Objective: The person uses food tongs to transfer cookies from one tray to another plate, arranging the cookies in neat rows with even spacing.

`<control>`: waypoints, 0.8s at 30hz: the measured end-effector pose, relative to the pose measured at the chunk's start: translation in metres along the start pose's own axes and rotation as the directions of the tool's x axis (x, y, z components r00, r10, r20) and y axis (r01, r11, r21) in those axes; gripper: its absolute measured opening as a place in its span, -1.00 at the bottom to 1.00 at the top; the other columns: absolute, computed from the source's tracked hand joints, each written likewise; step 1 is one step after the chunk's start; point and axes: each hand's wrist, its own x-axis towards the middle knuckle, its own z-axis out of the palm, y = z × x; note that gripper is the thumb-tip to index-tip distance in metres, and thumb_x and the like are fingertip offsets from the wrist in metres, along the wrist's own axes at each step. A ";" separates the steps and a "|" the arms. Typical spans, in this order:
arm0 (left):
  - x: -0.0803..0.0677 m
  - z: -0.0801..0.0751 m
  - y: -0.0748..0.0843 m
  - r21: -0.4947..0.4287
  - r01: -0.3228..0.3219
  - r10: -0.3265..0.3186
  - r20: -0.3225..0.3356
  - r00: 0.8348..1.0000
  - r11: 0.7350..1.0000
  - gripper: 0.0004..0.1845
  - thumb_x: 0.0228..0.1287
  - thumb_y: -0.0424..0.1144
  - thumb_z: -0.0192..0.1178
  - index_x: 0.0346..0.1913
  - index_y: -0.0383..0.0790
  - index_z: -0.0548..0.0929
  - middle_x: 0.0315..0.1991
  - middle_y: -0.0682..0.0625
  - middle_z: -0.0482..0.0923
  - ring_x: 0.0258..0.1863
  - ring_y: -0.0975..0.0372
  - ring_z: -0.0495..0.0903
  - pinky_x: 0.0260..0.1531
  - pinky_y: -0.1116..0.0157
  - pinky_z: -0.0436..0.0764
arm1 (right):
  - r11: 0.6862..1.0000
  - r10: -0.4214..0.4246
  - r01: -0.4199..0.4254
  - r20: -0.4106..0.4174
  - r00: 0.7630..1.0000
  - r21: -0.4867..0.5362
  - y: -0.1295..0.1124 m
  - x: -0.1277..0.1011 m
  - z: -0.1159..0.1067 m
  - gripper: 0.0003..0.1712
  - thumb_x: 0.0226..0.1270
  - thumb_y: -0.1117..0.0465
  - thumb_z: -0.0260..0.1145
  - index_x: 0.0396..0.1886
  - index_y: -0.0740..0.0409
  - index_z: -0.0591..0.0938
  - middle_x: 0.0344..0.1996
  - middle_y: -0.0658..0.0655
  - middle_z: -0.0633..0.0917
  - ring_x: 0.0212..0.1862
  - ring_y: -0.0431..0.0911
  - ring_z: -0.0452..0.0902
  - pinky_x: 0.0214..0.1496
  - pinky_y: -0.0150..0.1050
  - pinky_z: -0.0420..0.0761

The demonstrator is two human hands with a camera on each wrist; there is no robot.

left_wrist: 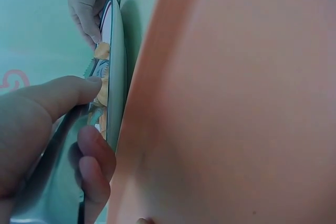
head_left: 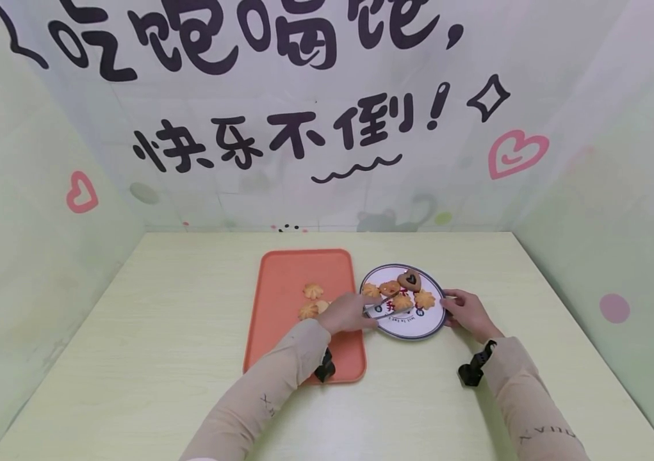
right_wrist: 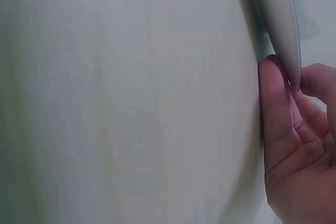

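Observation:
My left hand [head_left: 348, 312] grips metal tongs [left_wrist: 50, 192], reaching across the orange tray to the plate. The tongs' arms lie on either side of a flower-shaped cookie [head_left: 402, 302] on the white, blue-rimmed plate [head_left: 413, 336]. Around it on the plate are a brown heart-shaped cookie [head_left: 410, 280] and several golden cookies, one of them [head_left: 424, 299] near the right rim. My right hand [head_left: 469, 314] pinches the plate's right edge, thumb on top and fingers beneath, as the right wrist view shows.
The orange tray [head_left: 303, 269] lies left of the plate, its right edge close to it. Flower-shaped cookies [head_left: 312, 291] rest on the tray, partly hidden by my left hand. Printed fabric walls [head_left: 315, 205] enclose the pale wooden table [head_left: 177, 307] at the back and sides.

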 end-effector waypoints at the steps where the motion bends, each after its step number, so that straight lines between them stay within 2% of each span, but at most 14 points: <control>1: 0.000 0.000 0.000 0.003 0.001 -0.001 0.000 1.000 1.000 -0.46 0.08 -0.06 0.22 0.19 0.03 0.43 0.14 0.06 0.38 0.11 0.22 0.35 -0.02 0.32 0.36 | 1.000 -0.001 0.001 0.001 1.000 0.001 0.000 0.000 0.000 -0.47 0.34 0.20 0.02 0.21 0.42 0.25 -0.26 0.30 0.50 -0.44 -0.18 0.49 -0.43 -0.32 0.55; 8: 0.001 0.000 0.001 0.018 0.016 -0.016 -0.001 1.000 1.000 -0.47 0.08 -0.04 0.22 0.18 0.06 0.44 0.15 0.07 0.38 0.09 0.24 0.36 -0.02 0.32 0.36 | 1.000 -0.002 0.002 0.000 1.000 -0.003 0.000 0.000 0.000 -0.47 0.34 0.19 0.02 0.21 0.41 0.25 -0.26 0.29 0.48 -0.45 -0.18 0.48 -0.43 -0.33 0.55; 13: -0.002 -0.003 0.001 -0.007 0.013 -0.013 0.001 1.000 1.000 -0.47 0.08 -0.05 0.22 0.17 0.05 0.45 0.16 0.08 0.36 0.10 0.23 0.35 0.01 0.29 0.34 | 1.000 -0.002 0.002 -0.001 1.000 -0.009 0.001 0.000 0.001 -0.48 0.34 0.20 0.02 0.21 0.41 0.26 -0.26 0.29 0.48 -0.44 -0.18 0.48 -0.43 -0.33 0.55; 16: -0.006 -0.009 -0.002 -0.036 -0.005 0.005 0.002 1.000 0.999 -0.47 0.09 -0.07 0.22 0.18 0.04 0.43 0.14 0.09 0.38 0.00 0.28 0.39 -0.06 0.32 0.38 | 1.000 0.000 0.000 -0.001 1.000 -0.013 0.001 0.000 0.001 -0.48 0.35 0.20 0.02 0.21 0.41 0.25 -0.25 0.29 0.49 -0.44 -0.17 0.47 -0.43 -0.33 0.55; 18: -0.009 -0.014 -0.005 -0.058 -0.026 0.027 0.006 1.000 0.998 -0.47 0.10 -0.09 0.21 0.19 0.05 0.42 -0.04 0.07 0.51 -0.26 0.29 0.47 -0.28 0.35 0.44 | 1.000 0.000 0.000 0.000 1.000 -0.015 0.001 0.001 0.001 -0.47 0.35 0.19 0.02 0.22 0.40 0.25 -0.25 0.29 0.48 -0.43 -0.17 0.47 -0.42 -0.33 0.55; 20: -0.012 -0.020 -0.008 -0.078 -0.037 0.038 0.008 0.999 0.996 -0.48 0.11 -0.11 0.21 0.19 0.04 0.42 -0.32 0.08 0.55 -0.52 0.32 0.43 -0.51 0.39 0.41 | 1.000 0.002 -0.002 0.001 1.000 -0.016 0.001 0.001 0.001 -0.47 0.35 0.19 0.02 0.22 0.41 0.25 -0.25 0.29 0.48 -0.42 -0.16 0.47 -0.41 -0.32 0.55; 22: -0.016 -0.026 -0.012 -0.095 -0.040 0.041 0.010 0.999 0.995 -0.47 0.12 -0.12 0.20 0.20 0.06 0.40 -0.62 0.08 0.42 -0.73 0.31 0.30 -0.70 0.40 0.31 | 1.000 0.004 -0.004 0.001 1.000 -0.014 0.001 0.001 0.001 -0.47 0.35 0.20 0.03 0.22 0.41 0.25 -0.24 0.30 0.48 -0.42 -0.16 0.48 -0.41 -0.32 0.55; 23: -0.019 -0.030 -0.014 -0.099 -0.034 0.035 0.011 0.999 0.994 -0.46 0.12 -0.11 0.19 0.22 0.08 0.38 -0.69 0.08 0.32 -0.80 0.30 0.24 -0.76 0.40 0.26 | 1.000 0.005 -0.005 0.000 1.000 -0.014 0.001 0.002 0.001 -0.47 0.34 0.20 0.03 0.22 0.40 0.25 -0.24 0.30 0.48 -0.42 -0.16 0.48 -0.41 -0.32 0.55; 24: -0.021 -0.033 -0.016 -0.095 -0.023 0.023 0.007 1.000 0.995 -0.46 0.12 -0.10 0.19 0.22 0.10 0.37 -0.66 0.08 0.37 -0.79 0.31 0.23 -0.76 0.41 0.24 | 1.000 0.007 -0.007 -0.001 1.000 -0.011 0.001 0.002 0.001 -0.47 0.34 0.20 0.03 0.22 0.40 0.25 -0.24 0.31 0.48 -0.42 -0.16 0.48 -0.41 -0.32 0.55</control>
